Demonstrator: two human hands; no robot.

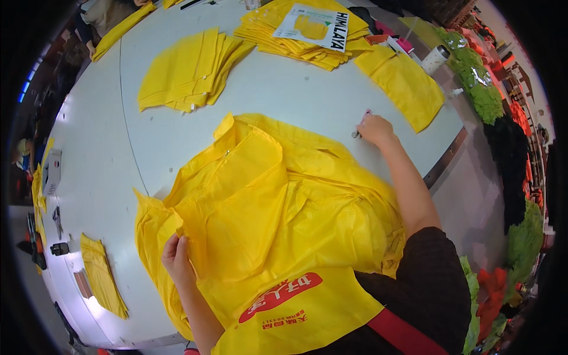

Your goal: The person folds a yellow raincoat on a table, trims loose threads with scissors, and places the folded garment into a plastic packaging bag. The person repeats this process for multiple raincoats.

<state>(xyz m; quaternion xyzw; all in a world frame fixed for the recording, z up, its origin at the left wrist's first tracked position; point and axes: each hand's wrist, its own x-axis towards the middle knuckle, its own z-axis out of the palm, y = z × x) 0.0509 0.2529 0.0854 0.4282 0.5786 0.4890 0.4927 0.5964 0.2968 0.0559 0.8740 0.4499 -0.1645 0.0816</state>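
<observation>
Pinching the yellow garment point(236, 207): left hand point(177, 255).
Its raised corner pointed away over the surface point(160, 142), long axis unclear, its bulk right of that hand; the right hand point(377, 131) touched a pink tool point(367, 112), grip unclear.

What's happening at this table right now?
A person's left hand pinches the edge of a large, rumpled yellow cloth spread over the white table. Beyond the cloth, the right hand holds a small tool with a pink part. Farther back lies a fanned yellow pile; another pile has a white packet on top.
</observation>
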